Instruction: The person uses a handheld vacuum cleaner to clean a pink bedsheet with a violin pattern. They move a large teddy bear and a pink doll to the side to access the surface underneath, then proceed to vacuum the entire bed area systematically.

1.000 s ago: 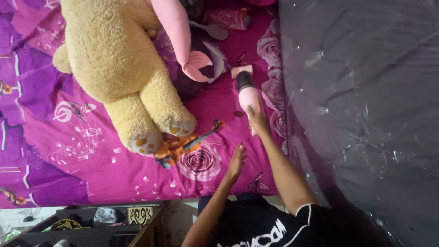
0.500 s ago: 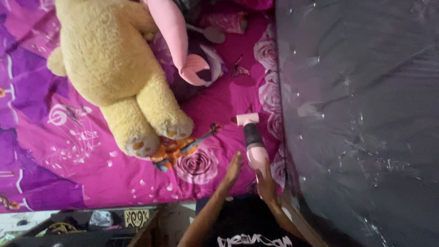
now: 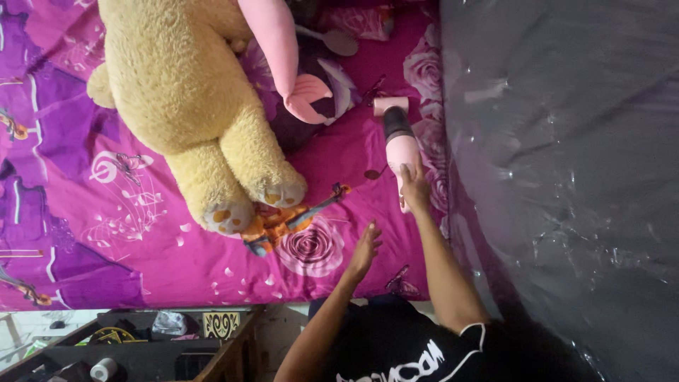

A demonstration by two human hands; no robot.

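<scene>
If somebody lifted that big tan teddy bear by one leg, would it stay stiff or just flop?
Probably flop: the teddy bear looks soft and plush, its legs splayed loosely on the pink bedsheet. It likely weighs little for its bulk. Its fuzzy pile should grip well, and it seems unlikely to roll.

Your bed [image 3: 141,240] wears a magenta floral sheet; on it lie a tan teddy bear [image 3: 184,99], a pink plush [image 3: 279,56] and a grey plastic-wrapped mattress [image 3: 566,177].

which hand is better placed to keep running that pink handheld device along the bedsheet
Right. The right hand already grips the pink handheld device on the bedsheet; the left hand is empty, flat on the sheet.
</scene>
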